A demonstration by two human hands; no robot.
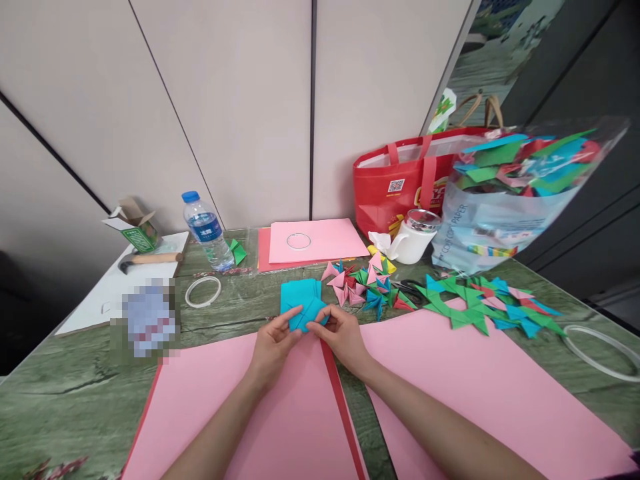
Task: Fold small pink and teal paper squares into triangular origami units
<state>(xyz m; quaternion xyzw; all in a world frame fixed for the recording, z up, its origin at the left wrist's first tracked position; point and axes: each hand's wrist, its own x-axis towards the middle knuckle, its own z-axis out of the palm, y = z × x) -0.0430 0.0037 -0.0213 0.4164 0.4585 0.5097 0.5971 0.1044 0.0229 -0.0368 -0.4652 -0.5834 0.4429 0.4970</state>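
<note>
At the far edge of the left pink pile (pixel 220 400), the left hand (pixel 273 345) holds the left side of the folded blue piece (pixel 307 316) between thumb and fingers, and the right hand (pixel 344 335) pinches its right corner closely. Farther back, a clear bag (pixel 500 220) contains many coloured pieces (pixel 545 160), and a white mug (pixel 413 247) has its lid (pixel 423 221) on.

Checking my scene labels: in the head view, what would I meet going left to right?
Opened small box, blue-capped bottle, left hand, blue folded paper, right hand, white mug, clear bag of folded paper pieces.
</note>
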